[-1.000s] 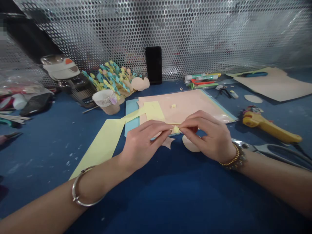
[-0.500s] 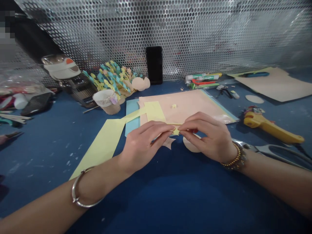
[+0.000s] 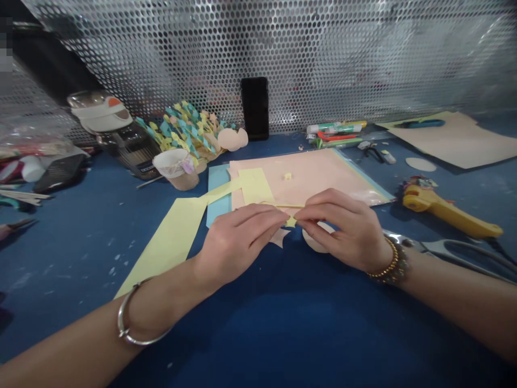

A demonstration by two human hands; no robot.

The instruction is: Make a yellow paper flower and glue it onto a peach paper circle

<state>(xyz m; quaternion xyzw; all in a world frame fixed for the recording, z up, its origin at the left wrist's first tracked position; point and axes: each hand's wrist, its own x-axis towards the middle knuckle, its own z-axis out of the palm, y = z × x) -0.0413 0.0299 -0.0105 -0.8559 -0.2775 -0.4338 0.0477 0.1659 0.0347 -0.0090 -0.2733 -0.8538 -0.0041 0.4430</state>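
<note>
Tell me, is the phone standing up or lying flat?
Standing up: the phone is taller than wide, its short bottom edge down on the blue table.

Records one left hand (image 3: 238, 242), one right hand (image 3: 349, 234), one yellow star (image 3: 291, 221), one small yellow piece (image 3: 287, 176), one phone (image 3: 254, 108), one dark bottle (image 3: 131, 148), one white cup (image 3: 183, 179), two pale ovals (image 3: 420, 164), one pair of scissors (image 3: 440, 246), one bangle (image 3: 121, 318), one yellow-handled tool (image 3: 454, 212). Cannot count the crowded stemmed cutouts (image 3: 189, 126).
</note>
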